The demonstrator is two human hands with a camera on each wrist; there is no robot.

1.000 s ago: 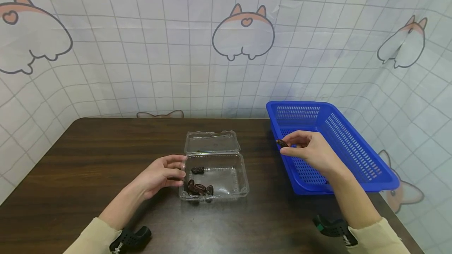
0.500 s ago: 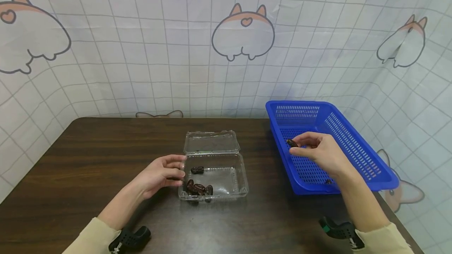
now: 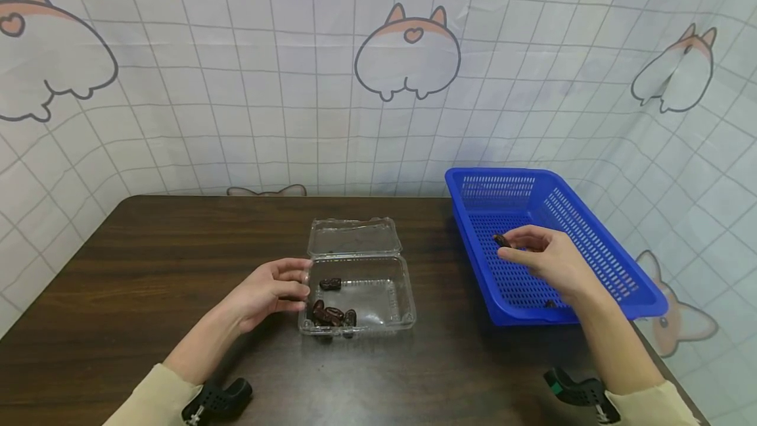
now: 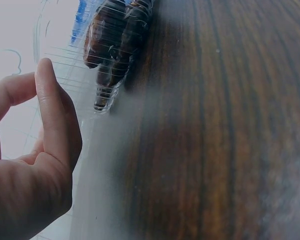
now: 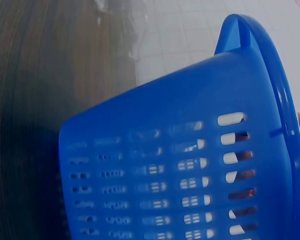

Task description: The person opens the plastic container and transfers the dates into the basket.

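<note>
We see our right hand (image 3: 550, 258) over the blue plastic basket (image 3: 499, 196). Its thumb and fingers pinch one dark brown date (image 3: 501, 240), so the gap between them is small. The date sticks out past the fingertips, toward the basket's left rim, and it looks to be inside that rim. We cannot tell how high it is over the basket's floor. Lots of room lies between it and the back and right walls. Another date (image 3: 550, 304) lies in the basket, close to the near wall.

Our left hand (image 3: 273, 294) is loose, with its fingers a bit spread and the tips at the left side of the clear plastic box (image 3: 410, 294). The box's lid (image 3: 355, 238) is folded open toward the back. Inside, a bunch of dates (image 3: 332, 316) sits in the near left corner, and one lone date (image 3: 330, 284) lies farther back by the left wall. The right half of the box gives us room to reach in.

A wide strip of dark wood worktop (image 3: 437, 360) runs between the box and the basket. The box is well away from the worktop's left edge. The basket sits at the right edge, and its near right corner covers part of that edge.
</note>
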